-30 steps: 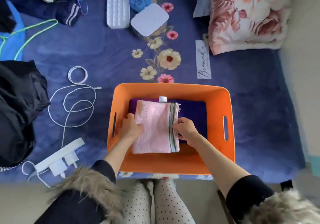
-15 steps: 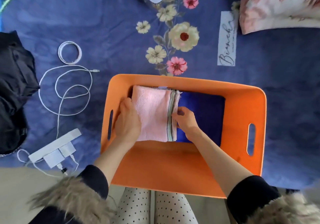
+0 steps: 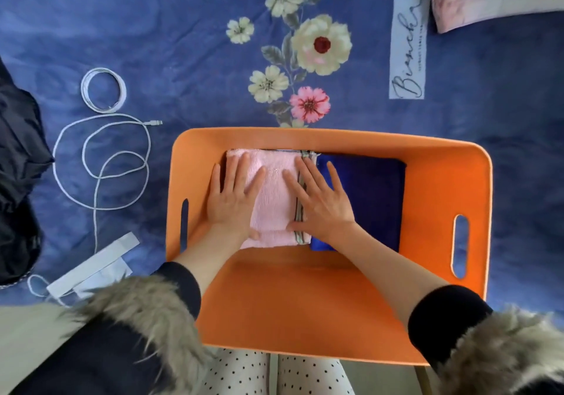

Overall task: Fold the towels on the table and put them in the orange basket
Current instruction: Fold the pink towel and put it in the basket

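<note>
I see both palms pressed flat, fingers straight: my left hand (image 3: pixel 232 200) and right hand (image 3: pixel 322 202) rest on the folded pink towel (image 3: pixel 274 199), which lies in the orange basket (image 3: pixel 442 181) over the dark blue towel (image 3: pixel 372 199); a white cable (image 3: pixel 100 156) lies left of it

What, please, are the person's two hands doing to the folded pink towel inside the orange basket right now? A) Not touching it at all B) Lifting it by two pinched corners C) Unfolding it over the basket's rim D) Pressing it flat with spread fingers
D: the left hand and right hand lie flat, fingers spread, on the folded pink towel inside the orange basket.
</note>
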`<control>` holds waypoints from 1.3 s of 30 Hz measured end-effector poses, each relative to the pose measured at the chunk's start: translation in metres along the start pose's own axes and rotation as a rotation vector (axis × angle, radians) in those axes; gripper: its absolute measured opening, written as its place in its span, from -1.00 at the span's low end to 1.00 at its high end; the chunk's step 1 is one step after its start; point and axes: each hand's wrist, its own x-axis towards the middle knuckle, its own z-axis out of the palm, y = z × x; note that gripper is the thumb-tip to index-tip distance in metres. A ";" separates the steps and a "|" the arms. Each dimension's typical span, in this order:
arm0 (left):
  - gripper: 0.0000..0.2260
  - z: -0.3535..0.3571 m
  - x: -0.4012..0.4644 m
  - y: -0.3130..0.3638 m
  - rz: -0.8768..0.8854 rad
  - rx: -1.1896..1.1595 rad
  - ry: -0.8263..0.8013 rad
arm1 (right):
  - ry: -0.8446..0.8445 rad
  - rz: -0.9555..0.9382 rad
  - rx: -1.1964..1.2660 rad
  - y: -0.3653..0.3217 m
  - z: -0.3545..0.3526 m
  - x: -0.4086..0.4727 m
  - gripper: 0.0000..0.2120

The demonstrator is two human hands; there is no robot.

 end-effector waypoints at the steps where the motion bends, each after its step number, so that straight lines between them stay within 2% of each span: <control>1: 0.20 0.004 0.004 0.002 -0.006 0.012 0.007 | 0.002 -0.002 -0.004 0.001 0.004 0.004 0.00; 6: 0.22 0.017 0.013 0.000 0.003 0.044 0.043 | 0.034 -0.005 -0.016 -0.001 0.015 0.008 -0.02; 10: 0.17 0.006 0.006 -0.004 0.040 -0.015 -0.004 | -0.004 0.005 -0.018 -0.007 0.002 0.004 -0.05; 14: -0.13 -0.010 -0.013 -0.012 0.091 -0.249 -0.027 | 0.019 0.076 0.218 -0.020 -0.021 -0.020 -0.25; 17: -0.42 -0.023 -0.039 -0.012 0.176 -0.316 0.060 | 0.047 0.257 0.395 -0.032 -0.034 -0.056 -0.36; 21: -0.58 -0.037 -0.078 -0.012 0.356 -0.414 0.174 | 0.141 0.546 0.565 -0.047 -0.054 -0.114 -0.46; 24: -0.64 -0.055 -0.104 -0.015 0.441 -0.508 0.221 | 0.245 0.709 0.657 -0.061 -0.070 -0.157 -0.49; 28: -0.70 -0.085 -0.139 -0.009 0.553 -0.616 0.276 | 0.464 0.910 0.764 -0.087 -0.084 -0.215 -0.54; 33: -0.70 -0.116 -0.191 0.011 0.824 -0.566 0.351 | 0.682 1.145 0.818 -0.140 -0.090 -0.292 -0.60; 39: -0.71 -0.119 -0.262 0.057 1.169 -0.425 0.301 | 0.880 1.473 0.934 -0.229 -0.071 -0.374 -0.58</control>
